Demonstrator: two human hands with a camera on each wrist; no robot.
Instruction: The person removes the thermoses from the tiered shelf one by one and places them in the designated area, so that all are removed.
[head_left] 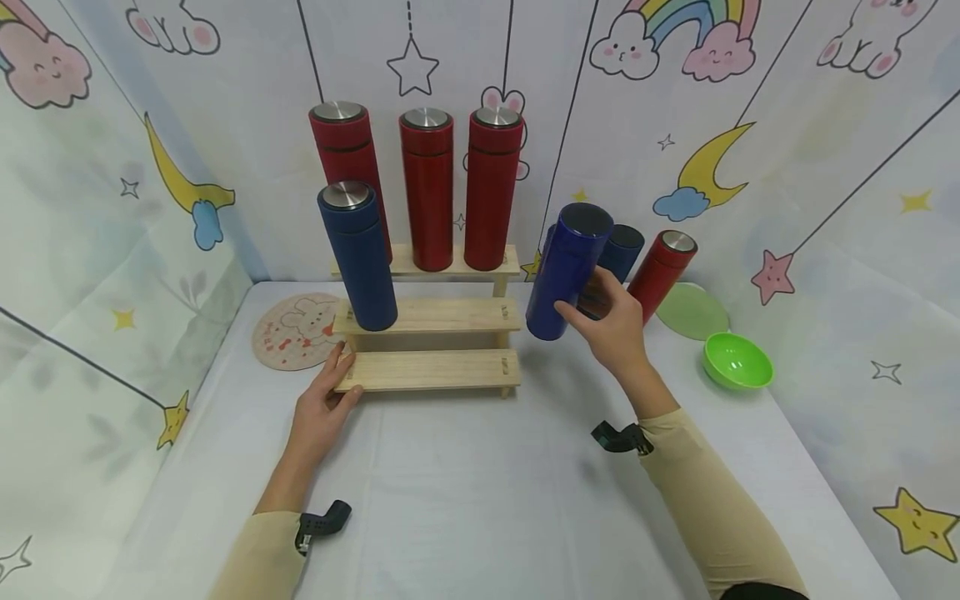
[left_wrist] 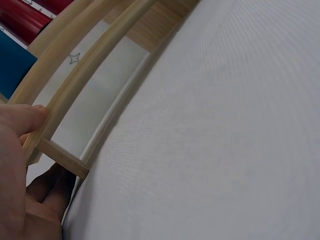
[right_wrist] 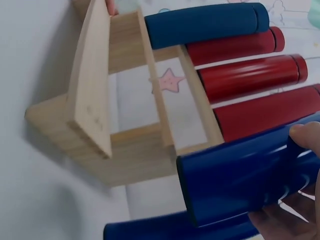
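Right hand (head_left: 611, 329) gripping a blue flask (head_left: 566, 271), lifted clear of the table and tilted, just right of the wooden stepped rack (head_left: 431, 369). Left hand (head_left: 324, 408) resting on the rack's lowest step, left end. Second blue flask (head_left: 357, 254) upright on middle step. Three red flasks (head_left: 427, 187) upright on top step.

The held blue flask (head_left: 564, 271) hides part of another blue flask (head_left: 619, 250).
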